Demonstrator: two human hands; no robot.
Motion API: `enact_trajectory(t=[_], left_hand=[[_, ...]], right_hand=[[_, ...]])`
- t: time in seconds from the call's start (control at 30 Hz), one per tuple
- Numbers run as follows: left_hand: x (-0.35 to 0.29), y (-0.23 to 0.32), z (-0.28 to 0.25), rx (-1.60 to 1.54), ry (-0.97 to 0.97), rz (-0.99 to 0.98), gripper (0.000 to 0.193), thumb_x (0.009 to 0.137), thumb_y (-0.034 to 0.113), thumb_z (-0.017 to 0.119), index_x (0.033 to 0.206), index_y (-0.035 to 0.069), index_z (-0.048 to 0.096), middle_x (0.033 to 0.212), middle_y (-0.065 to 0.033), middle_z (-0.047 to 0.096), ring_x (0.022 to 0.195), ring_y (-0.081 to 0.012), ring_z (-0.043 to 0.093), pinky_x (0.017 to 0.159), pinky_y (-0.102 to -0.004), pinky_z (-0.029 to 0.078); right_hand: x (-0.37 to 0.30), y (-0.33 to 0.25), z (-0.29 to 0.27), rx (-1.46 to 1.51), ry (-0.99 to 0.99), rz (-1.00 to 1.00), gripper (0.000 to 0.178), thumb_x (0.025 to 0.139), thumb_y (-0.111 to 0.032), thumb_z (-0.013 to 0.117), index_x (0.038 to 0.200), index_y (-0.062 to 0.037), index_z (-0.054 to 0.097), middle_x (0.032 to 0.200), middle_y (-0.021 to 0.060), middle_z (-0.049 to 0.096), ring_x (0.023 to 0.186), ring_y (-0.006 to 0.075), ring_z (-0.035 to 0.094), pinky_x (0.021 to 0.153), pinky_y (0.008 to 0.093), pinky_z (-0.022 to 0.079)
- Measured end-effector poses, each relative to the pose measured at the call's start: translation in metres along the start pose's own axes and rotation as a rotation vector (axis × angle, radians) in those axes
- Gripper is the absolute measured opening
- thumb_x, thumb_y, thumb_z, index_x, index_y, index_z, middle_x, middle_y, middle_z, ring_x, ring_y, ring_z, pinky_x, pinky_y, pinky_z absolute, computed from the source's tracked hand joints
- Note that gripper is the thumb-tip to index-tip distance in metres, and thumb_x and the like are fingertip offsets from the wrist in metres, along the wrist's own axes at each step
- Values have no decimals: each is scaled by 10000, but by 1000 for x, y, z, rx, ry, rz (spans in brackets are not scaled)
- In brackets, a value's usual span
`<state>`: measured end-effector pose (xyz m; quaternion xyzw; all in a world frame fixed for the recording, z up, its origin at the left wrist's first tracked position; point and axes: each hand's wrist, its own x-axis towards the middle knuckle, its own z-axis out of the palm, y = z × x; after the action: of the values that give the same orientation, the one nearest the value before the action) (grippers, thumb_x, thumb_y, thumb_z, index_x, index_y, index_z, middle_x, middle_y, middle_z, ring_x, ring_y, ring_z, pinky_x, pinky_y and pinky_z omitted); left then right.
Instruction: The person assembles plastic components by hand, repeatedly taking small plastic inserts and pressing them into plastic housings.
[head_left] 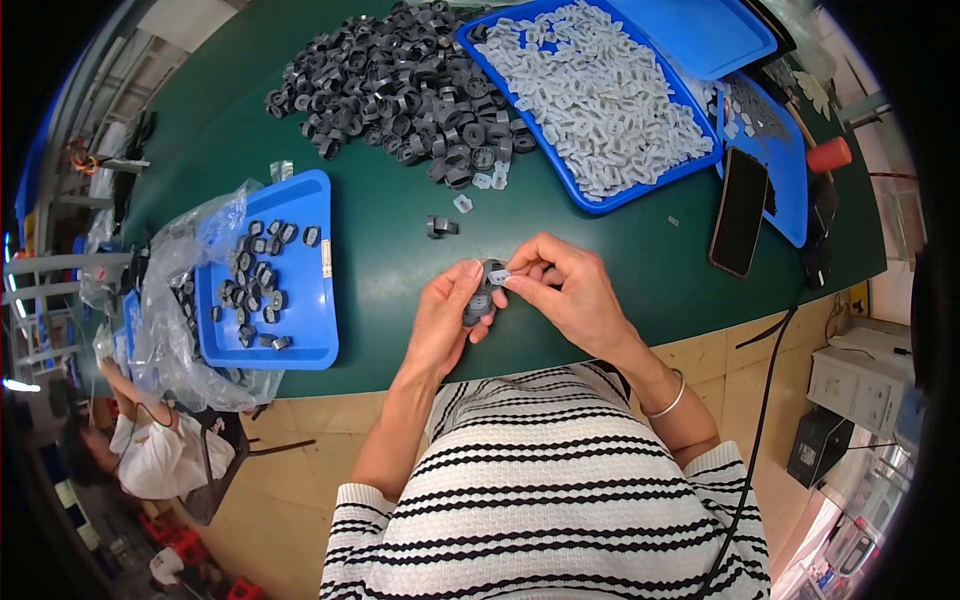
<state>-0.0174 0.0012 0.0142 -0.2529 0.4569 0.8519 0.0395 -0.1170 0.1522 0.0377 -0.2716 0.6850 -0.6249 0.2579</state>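
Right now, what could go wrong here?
The small white plastic piece could slip from the right hand's grip.
The left hand's grip seems to hold more than one dark gray plastic housing, so one might drop.
Loose white pieces beside the gray housing pile might get mixed in.

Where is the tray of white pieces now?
In the head view, the tray of white pieces sits upper right on the green table, beyond the right hand, between the heap of dark parts and the phone.

Assembly workshop: before me, one long green worktable (pixel 380 320); one heap of dark plastic parts (pixel 400 85); blue trays (pixel 315 300) of loose pieces (pixel 600 110) in bulk; to my left, one seated co-worker (pixel 165 455)
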Motion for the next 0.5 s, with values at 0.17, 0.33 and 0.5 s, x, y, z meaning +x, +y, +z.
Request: enact_trajectory(t=[0.17,0.33,0.5], left_hand=[[1,2,0,54,-11,30,339,1026,312,455,906,31,602,671,-48,608,458,-50,461,367,-179,332],[2,1,1,94,26,40,359,1027,321,449,884,33,609,652,-43,612,436,-49,448,362,-181,322],[3,-2,1,141,39,76,371,1025,334,454,867,37,610,650,-42,617,437,-48,451,362,-182,323]], right_hand=[[3,-1,-3,-108,-23,-56,105,822,1,662,881,30,581,755,94,634,636,122,616,561,272,483],[3,-6,0,-153,-51,-98,88,815,34,670,853,43,591,778,68,620,653,95,569,557,238,480],[4,-10,0,-163,-65,-97,92,811,39,666,832,46,576,764,80,611,628,105,569,546,241,473]])
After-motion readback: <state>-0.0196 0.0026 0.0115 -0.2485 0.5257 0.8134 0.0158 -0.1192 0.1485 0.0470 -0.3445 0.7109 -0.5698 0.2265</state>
